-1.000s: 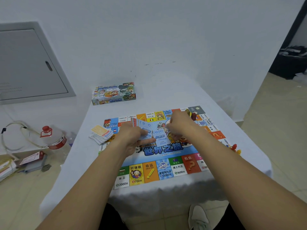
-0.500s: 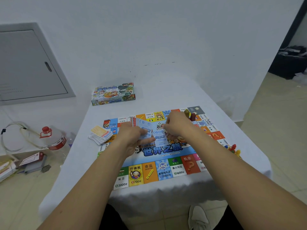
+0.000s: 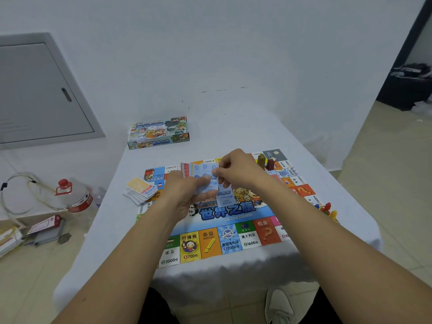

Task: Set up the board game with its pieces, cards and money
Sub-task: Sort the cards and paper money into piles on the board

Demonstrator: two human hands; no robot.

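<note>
**Hands back at the wad, one note dealt**

Both hands meet above the middle of the board [image 3: 210, 244]. Our left hand [image 3: 184, 195] grips a wad of paper money [image 3: 198, 171], fingers curled round its lower edge so the blue notes fan upward, with red ones at the back. Our right hand [image 3: 236, 169] pinches the top right corner of the front note. A second ago that hand was lower, setting a blue note down; it has now come back up to the wad.

- Table [image 3: 245, 127], white cloth: board lies flat on the near half, unchanged.
- Box [image 3: 159, 133]: far left of the table, well apart from the board.
- Card pile [image 3: 140, 190]: loose heap at the board's left edge, not squared up.
- Dealt blue note [image 3: 225, 198]: lies on the board's centre, just under our right wrist.
- Two upright pieces [image 3: 265, 161], one yellowish, one dark red: far right corner of the board.
- Small coloured pieces [image 3: 326, 208]: cluster at the board's right edge, too small to sort.

Our reading: we are counting money out note by note. One note is down and the next is being peeled off. Most of the wad is undealt, and the cards want tidying. Thin notes may cling together, so the peel calls for care.
</note>
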